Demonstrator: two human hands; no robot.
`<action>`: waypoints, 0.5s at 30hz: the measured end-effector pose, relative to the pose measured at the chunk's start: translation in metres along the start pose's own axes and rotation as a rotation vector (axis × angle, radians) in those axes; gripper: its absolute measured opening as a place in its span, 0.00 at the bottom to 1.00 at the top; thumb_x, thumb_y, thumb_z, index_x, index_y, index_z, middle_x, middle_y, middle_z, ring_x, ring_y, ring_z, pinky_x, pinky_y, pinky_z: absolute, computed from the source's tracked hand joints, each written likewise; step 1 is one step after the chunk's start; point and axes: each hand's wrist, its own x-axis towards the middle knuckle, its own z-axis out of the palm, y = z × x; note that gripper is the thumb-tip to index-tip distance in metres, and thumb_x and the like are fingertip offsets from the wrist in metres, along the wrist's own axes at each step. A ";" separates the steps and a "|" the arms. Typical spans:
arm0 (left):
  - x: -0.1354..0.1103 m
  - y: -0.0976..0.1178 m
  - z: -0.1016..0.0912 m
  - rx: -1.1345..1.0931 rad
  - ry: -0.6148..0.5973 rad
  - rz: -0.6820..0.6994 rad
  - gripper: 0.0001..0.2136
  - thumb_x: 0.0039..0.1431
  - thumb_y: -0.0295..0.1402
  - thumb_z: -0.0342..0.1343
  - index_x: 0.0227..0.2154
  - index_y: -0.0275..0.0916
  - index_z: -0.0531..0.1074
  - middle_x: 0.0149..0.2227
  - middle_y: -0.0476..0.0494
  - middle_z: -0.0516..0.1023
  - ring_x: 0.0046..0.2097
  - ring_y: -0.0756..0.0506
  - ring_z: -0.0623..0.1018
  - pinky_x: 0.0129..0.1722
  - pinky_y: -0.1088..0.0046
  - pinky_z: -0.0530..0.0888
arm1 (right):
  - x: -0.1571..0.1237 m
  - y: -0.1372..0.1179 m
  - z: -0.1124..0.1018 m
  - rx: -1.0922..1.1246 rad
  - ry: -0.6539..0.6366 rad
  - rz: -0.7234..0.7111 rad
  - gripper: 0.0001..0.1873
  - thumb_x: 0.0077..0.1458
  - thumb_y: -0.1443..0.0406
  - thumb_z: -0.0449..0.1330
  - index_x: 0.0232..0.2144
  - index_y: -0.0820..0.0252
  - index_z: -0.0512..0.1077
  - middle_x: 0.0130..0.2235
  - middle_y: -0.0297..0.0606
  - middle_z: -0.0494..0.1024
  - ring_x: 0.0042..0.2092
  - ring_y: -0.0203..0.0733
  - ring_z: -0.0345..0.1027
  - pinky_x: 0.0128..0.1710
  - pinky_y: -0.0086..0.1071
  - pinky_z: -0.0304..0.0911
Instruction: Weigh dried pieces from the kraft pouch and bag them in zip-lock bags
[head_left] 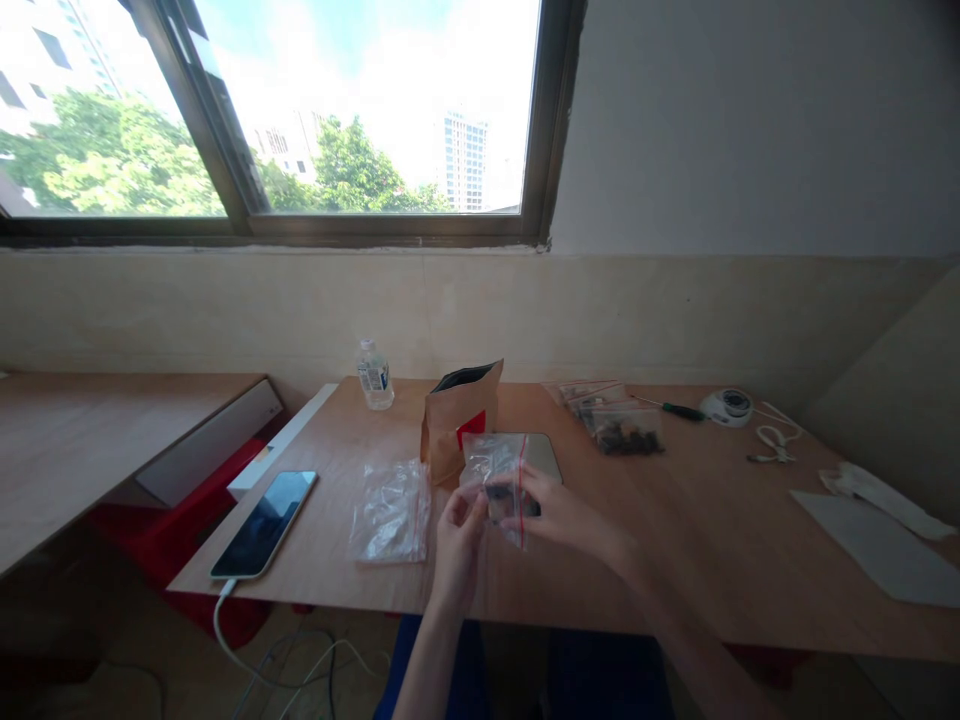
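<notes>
Both hands hold a small clear zip bag (496, 462) with a red seal strip and dark small pieces inside, above the wooden table (675, 540). My left hand (459, 533) pinches its lower left edge. My right hand (559, 512) grips its right side, fingers curled round the bag. Just behind the bag lies a small flat silver scale (546, 455). A brown paper pouch (459, 412) with a red label stands open behind that. An empty clear bag (391, 510) lies flat to the left of my hands.
A phone (264, 522) on a white cable lies at the table's left front edge. A water bottle (373, 374) stands at the back. More zip bags (611, 415), a screwdriver (671, 407), a round white device (726, 405) and white sheets (877, 545) lie on the right.
</notes>
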 end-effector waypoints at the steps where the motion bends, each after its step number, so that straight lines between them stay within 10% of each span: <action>1: 0.000 0.001 0.000 -0.066 -0.002 -0.056 0.14 0.46 0.34 0.65 0.36 0.37 0.75 0.39 0.43 0.78 0.41 0.47 0.76 0.42 0.74 0.70 | 0.000 -0.001 -0.002 0.001 -0.024 0.004 0.22 0.50 0.64 0.63 0.49 0.51 0.68 0.45 0.37 0.69 0.48 0.43 0.65 0.49 0.36 0.62; 15: -0.001 0.006 -0.001 -0.275 -0.117 -0.313 0.15 0.42 0.30 0.67 0.36 0.34 0.77 0.36 0.45 0.78 0.32 0.53 0.76 0.34 0.82 0.72 | 0.004 0.005 -0.010 0.072 0.045 -0.055 0.12 0.50 0.58 0.63 0.35 0.57 0.73 0.41 0.36 0.74 0.40 0.41 0.68 0.40 0.32 0.64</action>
